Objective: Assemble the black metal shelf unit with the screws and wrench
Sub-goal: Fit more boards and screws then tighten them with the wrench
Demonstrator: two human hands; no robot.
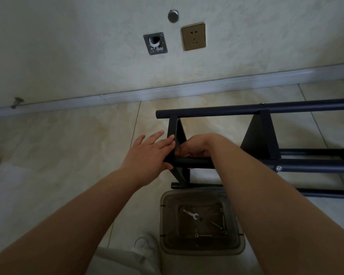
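Note:
The black metal shelf unit (266, 108) lies on its side on the tiled floor, its tubes running off to the right. My left hand (149, 153) presses with straight fingers against the outer face of the end shelf panel (173, 126). My right hand (195, 145) reaches inside the frame behind that panel, fingers curled at the near tube (195, 162); what they hold is hidden. A silver bolt (278, 168) shows in the near tube further right. The wrench (191, 214) lies in a translucent plastic bin (234, 249) below my arms, with a few screws and washers.
The wall with a skirting board (127, 94) runs close behind the shelf. A socket (193, 36) and a square wall opening (155, 43) sit above it. My white shoe (147, 247) is beside the bin. Floor tiles spread to the left.

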